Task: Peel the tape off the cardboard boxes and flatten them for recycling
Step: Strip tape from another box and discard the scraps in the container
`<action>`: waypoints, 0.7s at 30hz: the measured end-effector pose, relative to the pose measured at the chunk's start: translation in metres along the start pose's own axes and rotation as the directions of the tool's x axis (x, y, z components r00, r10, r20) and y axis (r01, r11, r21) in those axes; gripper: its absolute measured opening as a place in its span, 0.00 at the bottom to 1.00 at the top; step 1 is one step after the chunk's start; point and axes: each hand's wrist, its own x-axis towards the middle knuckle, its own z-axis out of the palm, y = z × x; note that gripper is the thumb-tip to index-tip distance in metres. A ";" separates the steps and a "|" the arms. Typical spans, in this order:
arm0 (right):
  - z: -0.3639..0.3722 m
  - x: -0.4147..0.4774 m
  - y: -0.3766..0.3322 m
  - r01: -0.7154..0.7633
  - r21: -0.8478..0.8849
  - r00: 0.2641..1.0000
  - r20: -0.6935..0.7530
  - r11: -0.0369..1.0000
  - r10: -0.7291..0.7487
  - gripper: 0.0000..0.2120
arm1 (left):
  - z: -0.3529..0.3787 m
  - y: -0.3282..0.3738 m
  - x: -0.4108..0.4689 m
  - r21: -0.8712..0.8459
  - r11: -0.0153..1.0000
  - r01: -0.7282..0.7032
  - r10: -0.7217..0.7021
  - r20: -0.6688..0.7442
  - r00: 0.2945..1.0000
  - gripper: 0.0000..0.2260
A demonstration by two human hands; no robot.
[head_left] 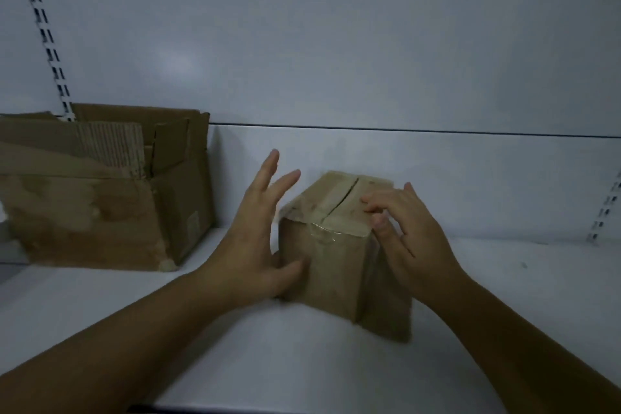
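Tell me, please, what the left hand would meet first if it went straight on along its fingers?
Likely the white back wall: the left hand points past the small box, along its left side, with nothing visible between; depth is unclear.

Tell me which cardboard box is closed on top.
The small box between the left hand and right hand: top flaps down, clear tape at the near edge. The larger box at left stands open.
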 end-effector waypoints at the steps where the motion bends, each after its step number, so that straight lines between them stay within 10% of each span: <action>1: 0.001 0.000 -0.001 0.017 -0.022 1.000 -0.025 1.000 -0.017 0.24 | -0.003 0.003 0.002 0.159 0.977 -0.143 0.151 -0.040 0.988 0.37; 4: 0.005 0.002 -0.008 0.020 -0.133 0.998 -0.060 0.991 -0.028 0.26 | -0.016 0.002 0.012 0.423 0.796 -0.432 0.478 -0.001 0.878 0.25; 11: 0.003 0.001 -0.023 0.083 -0.268 0.979 -0.159 0.960 -0.129 0.29 | -0.041 0.013 0.027 0.390 0.740 -0.547 0.542 0.135 0.829 0.06; 21: 0.008 -0.001 -0.006 0.069 -0.126 0.995 0.074 0.990 -0.060 0.30 | -0.046 0.027 0.038 -0.014 0.989 0.145 -0.141 0.157 0.977 0.08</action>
